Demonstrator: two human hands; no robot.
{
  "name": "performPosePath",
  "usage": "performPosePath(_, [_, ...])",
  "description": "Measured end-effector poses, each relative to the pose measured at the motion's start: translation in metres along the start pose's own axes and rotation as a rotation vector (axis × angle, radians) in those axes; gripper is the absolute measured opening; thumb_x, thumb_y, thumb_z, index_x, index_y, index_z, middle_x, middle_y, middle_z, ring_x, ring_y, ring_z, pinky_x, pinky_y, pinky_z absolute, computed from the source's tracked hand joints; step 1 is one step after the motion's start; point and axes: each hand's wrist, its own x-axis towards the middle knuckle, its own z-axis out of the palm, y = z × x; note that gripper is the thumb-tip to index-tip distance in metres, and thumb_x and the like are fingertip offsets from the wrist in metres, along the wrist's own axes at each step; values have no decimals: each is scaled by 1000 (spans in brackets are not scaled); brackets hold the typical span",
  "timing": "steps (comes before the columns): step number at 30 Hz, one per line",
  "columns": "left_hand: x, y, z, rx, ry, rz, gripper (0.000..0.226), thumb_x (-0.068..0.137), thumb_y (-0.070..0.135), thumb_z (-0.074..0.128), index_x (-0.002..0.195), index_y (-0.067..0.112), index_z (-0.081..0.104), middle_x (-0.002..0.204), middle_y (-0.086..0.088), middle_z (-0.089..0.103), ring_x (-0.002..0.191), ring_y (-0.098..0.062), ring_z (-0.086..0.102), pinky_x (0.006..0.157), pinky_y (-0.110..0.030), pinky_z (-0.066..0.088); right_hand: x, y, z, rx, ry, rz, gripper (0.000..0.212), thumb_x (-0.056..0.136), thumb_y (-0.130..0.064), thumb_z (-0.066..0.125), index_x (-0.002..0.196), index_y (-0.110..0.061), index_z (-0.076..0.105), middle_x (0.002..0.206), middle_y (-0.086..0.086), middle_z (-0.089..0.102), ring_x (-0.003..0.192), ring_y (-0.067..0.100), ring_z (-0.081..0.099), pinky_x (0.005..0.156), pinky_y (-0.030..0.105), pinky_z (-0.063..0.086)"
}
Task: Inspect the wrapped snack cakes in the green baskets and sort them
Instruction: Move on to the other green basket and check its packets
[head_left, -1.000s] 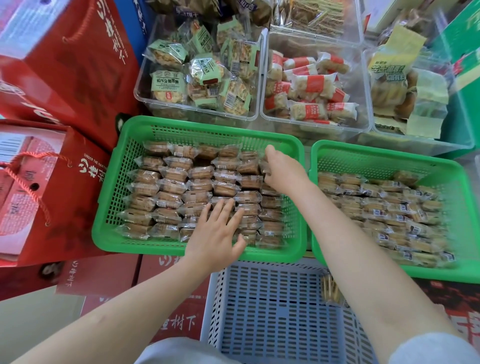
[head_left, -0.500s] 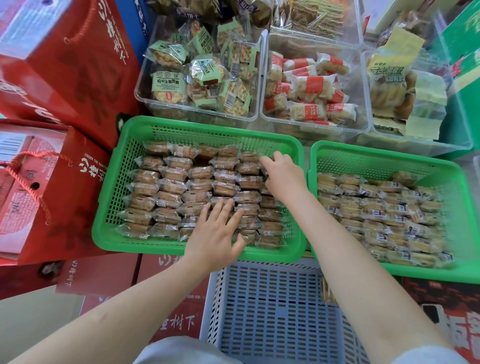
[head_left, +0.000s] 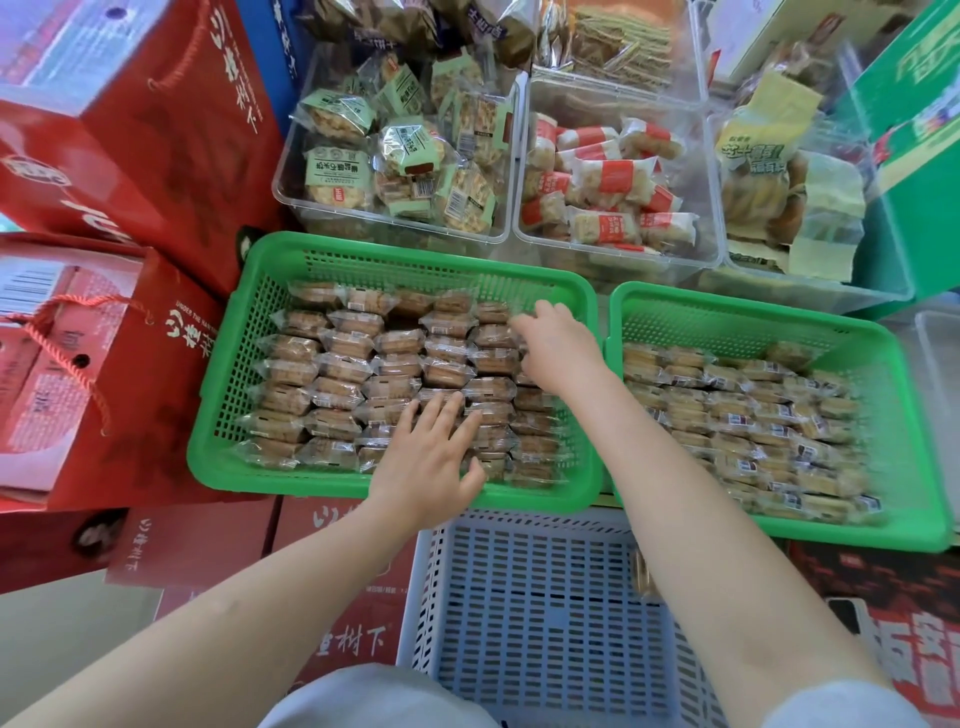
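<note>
Snack cakes (head_left: 395, 374) fill our left green basket (head_left: 260, 291); our left hand (head_left: 431, 457) lies flat steadying rows while our right hand (head_left: 556, 348), fingers curled, picks at one for checking.

I log the surroundings — red gift boxes (head_left: 130, 135) with rope handles stacked at left; three clear tubs behind: green-labelled rice crackers (head_left: 395, 161), red-banded bars (head_left: 608, 192), yellow-wrapped pastries (head_left: 769, 171). A pale blue slatted crate (head_left: 540, 623) sits nearest me — a green carton (head_left: 914, 104) at far right.
</note>
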Motion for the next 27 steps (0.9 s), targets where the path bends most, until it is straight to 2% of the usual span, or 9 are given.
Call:
performPosePath(4, [-1,-2,-2,-37,19,2,68,101,49,24,162,24,8,170,-6,1,156,-24,-4,126,-46,-3,-38,9,-15,434,190,136,43,92,-7,58,133,-15,53,123,5,58,112,22,53,90,35,48])
performPosePath(7, [-6,-2,-8,-140,78,23,64,105,47,28,162,23,11,170,-4,6,156,-20,-1,125,-40,-6,-85,3,-24,779,288,230,35,93,-16,63,128,-18,58,119,-4,60,106,11,54,86,21,45])
performPosePath(10, [-26,5,-26,-449,244,18,53,107,36,39,156,18,33,157,-4,40,147,-19,31,122,-36,22,-132,-10,-21,1064,253,308,33,92,-26,69,124,-28,61,119,-16,57,112,4,51,85,18,39])
performPosePath(12, [-49,14,-42,-746,298,-16,45,107,36,44,150,20,44,132,2,62,121,-15,57,101,-37,47,-160,-20,-14,1283,211,370,30,88,-30,73,116,-36,63,120,-13,62,114,6,57,92,28,47])
performPosePath(15, [-82,26,-59,-1227,244,-96,34,102,36,57,135,27,58,106,10,72,98,-6,69,81,-25,57,-195,-37,-4,1584,185,428,28,88,-17,75,109,-28,61,108,0,69,101,16,66,90,37,54])
performPosePath(18, [-108,27,-63,-1523,185,-180,28,93,27,72,120,24,68,100,3,77,99,-15,73,79,-37,61,-221,-53,0,1784,167,405,27,87,-12,74,108,-20,59,105,7,67,98,24,65,96,50,50])
performPosePath(23, [-141,20,-57,-1812,67,-254,30,85,21,75,114,14,69,114,-16,73,107,-31,71,77,-44,62,-247,-79,-2,1931,158,380,24,88,-38,59,105,-21,57,95,2,70,86,18,67,64,30,55])
performPosePath(26, [-158,17,-53,-1911,-8,-275,29,90,17,71,119,14,68,118,-16,73,108,-32,71,72,-39,63,-256,-90,-2,1971,225,409,2,96,-21,59,95,-22,58,84,-3,69,79,14,65,66,29,52])
performPosePath(27, [-164,17,-52,-1937,-36,-277,31,90,18,71,121,15,69,117,-15,73,107,-32,71,73,-39,64,-259,-92,-2,1988,261,430,7,96,-15,60,92,-21,59,83,-3,68,78,14,65,69,31,53])
